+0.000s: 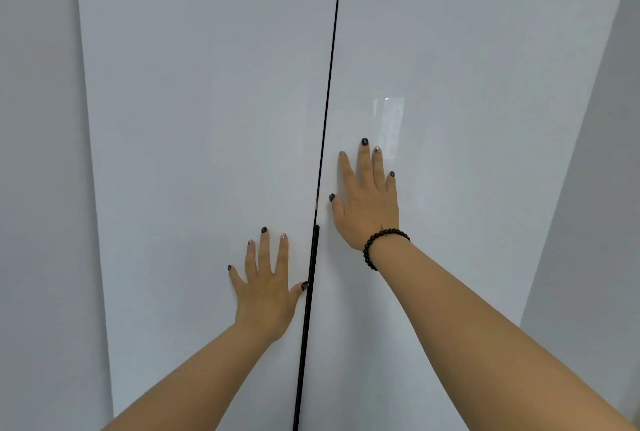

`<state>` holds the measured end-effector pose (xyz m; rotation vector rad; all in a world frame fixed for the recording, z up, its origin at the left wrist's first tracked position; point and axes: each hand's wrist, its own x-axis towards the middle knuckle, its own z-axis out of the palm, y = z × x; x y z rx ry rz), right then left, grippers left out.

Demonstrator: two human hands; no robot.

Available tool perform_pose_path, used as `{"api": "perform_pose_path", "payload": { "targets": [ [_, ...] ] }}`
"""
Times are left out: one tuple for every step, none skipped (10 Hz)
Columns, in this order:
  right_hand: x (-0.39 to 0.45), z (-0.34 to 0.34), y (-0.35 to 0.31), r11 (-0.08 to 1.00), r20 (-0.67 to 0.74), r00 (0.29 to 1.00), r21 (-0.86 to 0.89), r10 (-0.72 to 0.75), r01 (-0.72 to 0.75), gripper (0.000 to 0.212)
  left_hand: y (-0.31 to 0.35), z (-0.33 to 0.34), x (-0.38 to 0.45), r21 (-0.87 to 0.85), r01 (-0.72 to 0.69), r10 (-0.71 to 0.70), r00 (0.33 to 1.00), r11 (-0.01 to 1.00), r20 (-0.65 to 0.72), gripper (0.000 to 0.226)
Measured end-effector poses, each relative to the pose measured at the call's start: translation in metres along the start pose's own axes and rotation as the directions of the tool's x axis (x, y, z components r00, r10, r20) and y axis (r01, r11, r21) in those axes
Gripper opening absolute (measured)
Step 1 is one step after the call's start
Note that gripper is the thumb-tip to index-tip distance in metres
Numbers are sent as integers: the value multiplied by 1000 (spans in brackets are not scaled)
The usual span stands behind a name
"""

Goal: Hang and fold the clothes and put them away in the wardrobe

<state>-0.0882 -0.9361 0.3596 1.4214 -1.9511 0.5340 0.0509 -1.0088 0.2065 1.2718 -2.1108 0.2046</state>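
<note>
Two glossy white wardrobe doors fill the view, the left door (201,119) and the right door (467,67), meeting at a thin dark seam (329,84). Both doors are closed. My left hand (265,287) lies flat on the left door with fingers straight and spread, its thumb at the seam. My right hand (369,196) presses flat on the right door, higher up, fingers straight; a dark bead bracelet (381,245) circles that wrist. A black strip handle (313,274) runs down the seam between the hands. No clothes are in view.
A white side panel (41,188) stands left of the doors, and a grey wall (595,188) rises at the right. A window reflection glints on the right door above my right hand.
</note>
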Motion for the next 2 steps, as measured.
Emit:
{"api": "perform_pose_path", "payload": {
  "targets": [
    [-20, -14, 2, 968, 126, 992, 249, 11, -43, 66, -5, -19, -13, -42, -43, 46, 997, 998, 56, 83],
    [-56, -22, 11, 907, 160, 987, 411, 27, -92, 65, -1, -52, -33, -133, -74, 87, 992, 988, 93, 73]
  ]
}}
